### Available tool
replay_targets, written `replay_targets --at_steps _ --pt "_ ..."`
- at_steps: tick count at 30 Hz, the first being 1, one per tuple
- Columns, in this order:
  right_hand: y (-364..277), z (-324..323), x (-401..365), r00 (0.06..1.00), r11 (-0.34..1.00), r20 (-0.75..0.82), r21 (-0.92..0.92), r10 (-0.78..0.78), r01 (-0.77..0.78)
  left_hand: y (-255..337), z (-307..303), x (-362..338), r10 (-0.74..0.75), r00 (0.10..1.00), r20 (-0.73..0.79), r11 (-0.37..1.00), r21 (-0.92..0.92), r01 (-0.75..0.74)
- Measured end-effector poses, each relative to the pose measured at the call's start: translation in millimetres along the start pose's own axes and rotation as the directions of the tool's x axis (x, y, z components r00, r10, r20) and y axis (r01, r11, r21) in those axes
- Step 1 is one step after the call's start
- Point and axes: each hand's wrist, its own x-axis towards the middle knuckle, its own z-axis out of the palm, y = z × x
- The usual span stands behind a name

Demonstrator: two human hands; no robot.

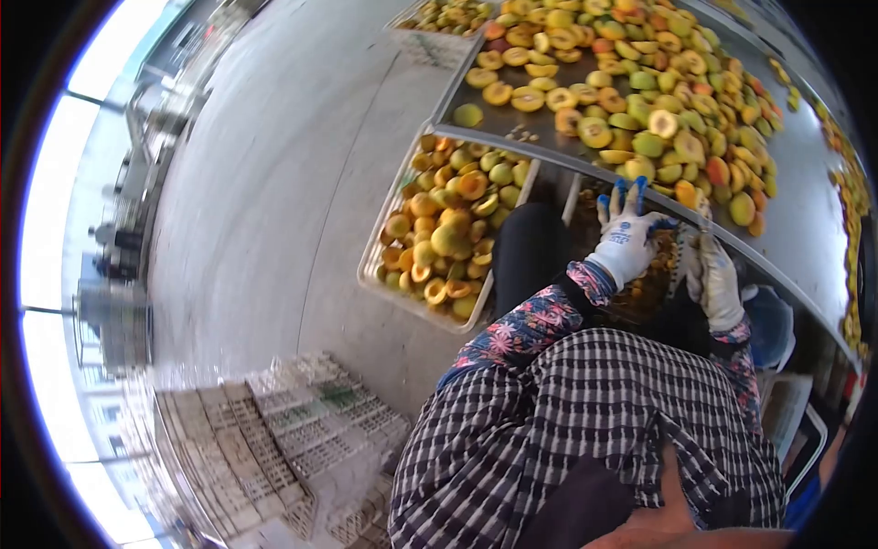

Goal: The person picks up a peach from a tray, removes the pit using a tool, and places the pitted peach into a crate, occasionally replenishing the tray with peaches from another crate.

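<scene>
My left hand (626, 236), in a white glove with blue fingertips, reaches up to the near edge of the metal table (805, 174), fingers spread and nothing visibly held. Just right of it my right hand (715, 282), in a pale glove, is at the same edge; whether it holds anything is unclear. Several whole and halved peaches (640, 82) cover the table top. Below both hands sits a dark container of brownish scraps (645, 288). Floral sleeves and a checked apron (585, 421) fill the foreground.
A white crate (377, 274) full of halved peaches stands on the concrete floor (274, 183) left of my legs. Stacked empty white crates (274, 448) lie at lower left. A blue bucket (771, 322) sits under the table at right. Another fruit crate (430, 41) is farther along.
</scene>
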Motion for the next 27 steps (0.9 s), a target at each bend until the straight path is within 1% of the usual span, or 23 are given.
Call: replay_targets --at_steps 1,4,5,7,8,9,10,11,12,13,14,15,16,18,19,20,21,22,24,25,26,27 --pt "2 -3 2 0.997 0.999 0.069 -0.011 -0.040 0.041 1 -14 -5 -0.004 1.000 -0.010 0.999 -0.051 0.004" --pt "-5 -15 2 0.996 0.998 0.086 -0.042 -0.032 0.036 -16 -38 -13 -0.040 0.974 -0.222 0.952 -0.304 -0.030" --pt "-6 -16 3 0.996 0.998 0.081 -0.044 -0.029 0.033 -35 -43 -19 -0.044 0.940 -0.337 0.934 -0.348 -0.081" --pt "-8 -14 4 0.997 0.999 0.082 -0.051 -0.012 0.016 -66 -75 -36 -0.196 0.888 -0.415 0.767 -0.629 -0.125" --pt "-9 -13 5 0.997 0.998 0.082 -0.055 -0.002 0.007 -81 -91 -45 -0.270 0.852 -0.449 0.655 -0.734 -0.179" --pt "-9 -13 6 0.995 0.999 0.100 -0.051 0.009 -0.004 -99 -110 -60 -0.372 0.802 -0.468 0.565 -0.799 -0.204" --pt "-10 -9 5 0.994 0.998 0.106 -0.059 0.013 -0.007 -113 -137 -74 -0.319 0.762 -0.563 0.894 -0.446 0.044" --pt "-11 -7 4 0.994 0.998 0.110 -0.066 0.013 -0.006 -137 -153 -90 -0.191 0.728 -0.658 0.982 -0.124 0.146" --pt "-13 -4 4 0.994 0.997 0.112 -0.073 0.014 -0.006 -169 -162 -106 -0.249 0.691 -0.679 0.962 -0.093 0.256" --pt "-14 -1 4 0.993 0.997 0.119 -0.083 0.005 0.005 -180 -177 -118 -0.226 0.666 -0.711 0.949 -0.006 0.316" --pt "-15 3 3 0.992 0.996 0.124 -0.094 -0.003 0.015 -205 -188 -132 -0.257 0.649 -0.716 0.908 0.051 0.416" --pt "-15 6 3 0.992 0.994 0.129 -0.104 -0.012 0.026 -219 -199 -142 -0.305 0.619 -0.724 0.886 0.022 0.463" --pt "-16 9 3 0.992 0.993 0.123 -0.117 -0.002 0.017 -242 -203 -156 -0.331 0.611 -0.719 0.748 0.195 0.634" --pt "-15 11 5 0.994 0.990 0.107 -0.140 0.017 -0.002 -286 -196 -173 -0.503 0.572 -0.648 0.533 0.288 0.795" --pt "-15 13 4 0.991 0.991 0.130 -0.135 0.009 0.008 -319 -187 -187 -0.685 0.540 -0.488 0.448 0.302 0.841" --pt "-15 15 4 0.988 0.991 0.152 -0.131 -0.001 0.021 -342 -179 -194 -0.831 0.464 -0.307 0.364 0.333 0.870" --pt "-16 17 2 0.985 0.991 0.170 -0.129 -0.011 0.034 -337 -176 -195 -0.862 0.434 -0.261 0.354 0.302 0.885" --pt "-17 19 2 0.989 0.990 0.145 -0.139 -0.002 0.023 -324 -181 -188 -0.856 0.424 -0.295 0.334 0.310 0.890" --pt "-15 24 0 0.995 0.988 0.094 -0.153 0.024 -0.010 -309 -172 -174 -0.718 0.454 -0.527 0.395 0.229 0.890" --pt "-12 28 -1 0.996 0.987 0.089 -0.159 0.020 -0.006 -301 -168 -168 -0.665 0.567 -0.486 0.503 0.269 0.821" --pt "-10 31 -1 0.996 0.986 0.085 -0.169 0.018 -0.004 -276 -165 -154 -0.652 0.640 -0.406 0.555 0.320 0.768" --pt "-9 34 -2 0.996 0.983 0.084 -0.181 0.016 0.000 -267 -155 -151 -0.563 0.743 -0.362 0.643 0.373 0.669"
